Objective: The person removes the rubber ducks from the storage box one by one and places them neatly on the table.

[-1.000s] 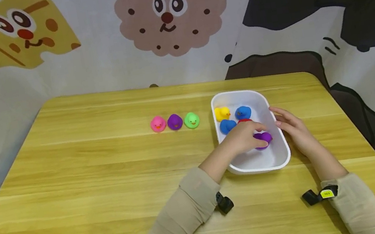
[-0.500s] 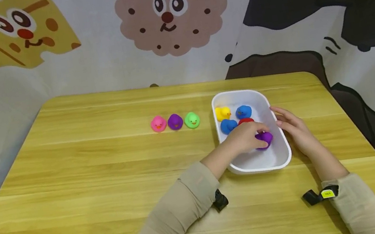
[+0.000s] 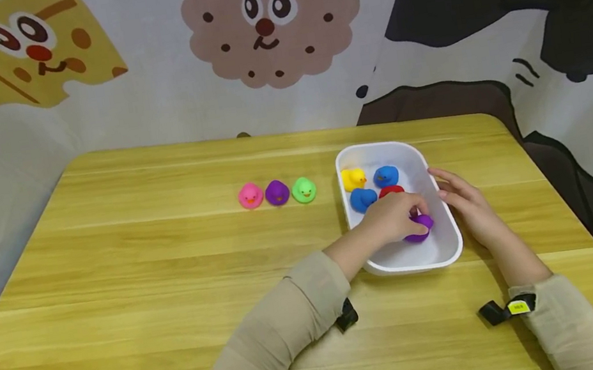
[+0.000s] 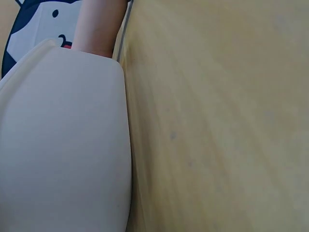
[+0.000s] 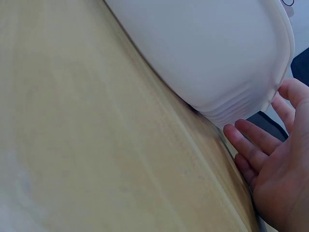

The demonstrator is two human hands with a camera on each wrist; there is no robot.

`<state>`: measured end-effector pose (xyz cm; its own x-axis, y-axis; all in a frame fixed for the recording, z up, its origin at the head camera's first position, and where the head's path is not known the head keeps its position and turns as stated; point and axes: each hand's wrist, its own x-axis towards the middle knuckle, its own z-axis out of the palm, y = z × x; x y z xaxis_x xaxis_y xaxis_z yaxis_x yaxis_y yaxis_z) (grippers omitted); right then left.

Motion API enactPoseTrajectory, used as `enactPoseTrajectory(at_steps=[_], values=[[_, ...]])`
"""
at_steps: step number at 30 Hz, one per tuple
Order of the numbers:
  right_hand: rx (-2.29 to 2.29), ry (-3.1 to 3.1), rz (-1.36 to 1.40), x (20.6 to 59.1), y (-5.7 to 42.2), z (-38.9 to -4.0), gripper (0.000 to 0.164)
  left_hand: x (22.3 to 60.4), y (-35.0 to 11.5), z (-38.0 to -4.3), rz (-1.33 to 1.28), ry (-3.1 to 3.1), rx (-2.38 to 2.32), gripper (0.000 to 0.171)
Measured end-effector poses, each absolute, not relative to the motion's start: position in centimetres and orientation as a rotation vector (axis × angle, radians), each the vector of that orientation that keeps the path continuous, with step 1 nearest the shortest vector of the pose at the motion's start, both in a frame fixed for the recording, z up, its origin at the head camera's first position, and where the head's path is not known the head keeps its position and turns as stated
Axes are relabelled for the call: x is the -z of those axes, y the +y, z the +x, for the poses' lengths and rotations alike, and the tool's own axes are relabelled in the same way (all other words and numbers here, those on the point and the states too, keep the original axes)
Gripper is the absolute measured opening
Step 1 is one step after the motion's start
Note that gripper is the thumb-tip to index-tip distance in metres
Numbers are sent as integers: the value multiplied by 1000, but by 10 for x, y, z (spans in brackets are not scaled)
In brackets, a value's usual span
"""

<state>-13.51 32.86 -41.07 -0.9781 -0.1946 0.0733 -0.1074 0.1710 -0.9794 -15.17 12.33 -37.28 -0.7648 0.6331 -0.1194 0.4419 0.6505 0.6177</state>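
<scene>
In the head view, my left hand [image 3: 392, 219] reaches into a white plastic box [image 3: 412, 259] and grips a purple toy duck [image 3: 417, 230] near the box's right wall. My right hand [image 3: 464, 200] rests at the outside of that wall, fingers at the rim. The right wrist view shows this hand [image 5: 277, 176] with its fingers loosely extended beside the box's ridged outer wall [image 5: 207, 48]. Inside the box sit a yellow duck [image 3: 354, 179], two blue ducks [image 3: 386, 176] and a red duck [image 3: 392, 190], partly covered by my left hand.
Left of the box, a pink duck [image 3: 250, 196], a purple duck [image 3: 277, 194] and a green duck [image 3: 304, 191] stand in a row on the wooden table [image 3: 144, 287]. A cartoon-printed cloth [image 3: 157, 116] hangs behind. The box's outer wall [image 4: 67, 145] fills much of the left wrist view.
My left hand has shifted slightly right and toward the near side, and the purple duck in it has moved along. The box has slid a touch right. My right hand stays at its wall.
</scene>
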Motion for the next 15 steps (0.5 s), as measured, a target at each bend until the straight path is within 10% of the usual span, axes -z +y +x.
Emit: enactPoseTrajectory(at_steps=[15], values=[[1979, 2328, -304, 409, 327, -134, 45, 374, 118, -153, 972, 2492, -887, 23]])
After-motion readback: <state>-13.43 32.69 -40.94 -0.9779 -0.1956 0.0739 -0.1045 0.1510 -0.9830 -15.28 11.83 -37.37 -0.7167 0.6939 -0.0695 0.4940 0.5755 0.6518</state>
